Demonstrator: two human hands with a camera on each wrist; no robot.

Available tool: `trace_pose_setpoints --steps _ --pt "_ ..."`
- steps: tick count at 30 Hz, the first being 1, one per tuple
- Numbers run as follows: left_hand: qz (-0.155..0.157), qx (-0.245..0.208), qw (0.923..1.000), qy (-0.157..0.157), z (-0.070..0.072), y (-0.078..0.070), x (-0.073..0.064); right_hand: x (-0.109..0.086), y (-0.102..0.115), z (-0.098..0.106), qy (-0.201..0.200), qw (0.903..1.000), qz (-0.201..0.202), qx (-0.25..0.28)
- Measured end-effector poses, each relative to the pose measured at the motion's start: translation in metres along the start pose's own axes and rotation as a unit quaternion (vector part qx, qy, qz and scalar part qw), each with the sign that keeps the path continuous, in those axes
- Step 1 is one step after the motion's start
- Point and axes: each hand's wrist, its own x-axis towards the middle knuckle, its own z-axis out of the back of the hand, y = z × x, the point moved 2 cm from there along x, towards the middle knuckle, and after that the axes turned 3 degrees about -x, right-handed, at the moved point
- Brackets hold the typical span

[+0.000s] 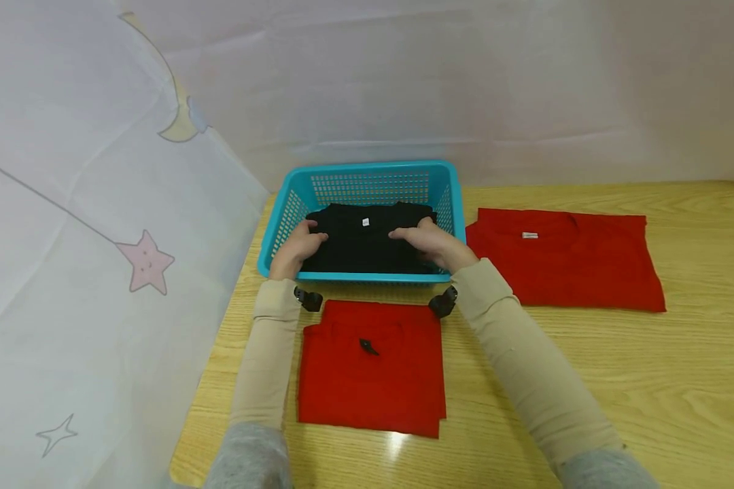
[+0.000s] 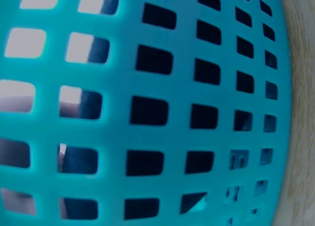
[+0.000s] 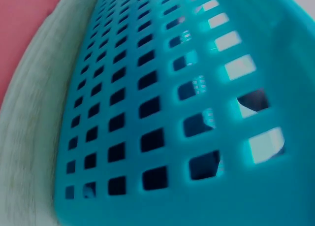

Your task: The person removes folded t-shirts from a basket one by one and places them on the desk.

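Both forearms, in beige sleeves, reached forward over the near rim of the turquoise basket (image 1: 459,204), the wrists crossing the rim and the hands lowered inside. The left hand (image 1: 300,246) lay at the left edge of the folded black shirt (image 1: 367,244), its fingers curled over that edge and gripping the cloth. The right hand (image 1: 425,241) rested on the right part of the same shirt, fingers bent and closed on the fabric near its top edge. The black shirt sat inside the basket, spanning most of its floor, between the two hands and under them, with a small white label facing up near its far edge.

Both wrist views were filled by the basket's perforated wall (image 2: 162,88) at close range; neither showed the hands themselves.

On the wooden table (image 1: 679,394), just near of the basket, a folded red shirt (image 1: 373,380) lay flat between the forearms. A second red shirt (image 1: 569,261), folded larger, lay to the right of the basket, close beside its right wall. A pale curtain with a star and moon print (image 1: 147,261) hung at the left
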Motion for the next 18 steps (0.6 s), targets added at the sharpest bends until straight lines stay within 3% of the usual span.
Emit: trace_pose_setpoints --steps 4,7,18 --pt "-0.004 0.009 0.9999 -0.005 0.0007 0.0005 0.0002 0.0036 -0.0016 -0.0005 -0.014 0.9967 0.013 -0.079" --pt "-0.008 0.008 0.9999 -0.007 0.0010 0.0009 -0.0001 0.0058 -0.0025 -0.0001 -0.031 0.9935 0.023 -0.107" --pt "-0.026 -0.008 0.9996 0.006 0.0012 0.0009 -0.0036 0.0031 -0.0028 -0.0008 -0.029 0.9941 0.056 -0.088"
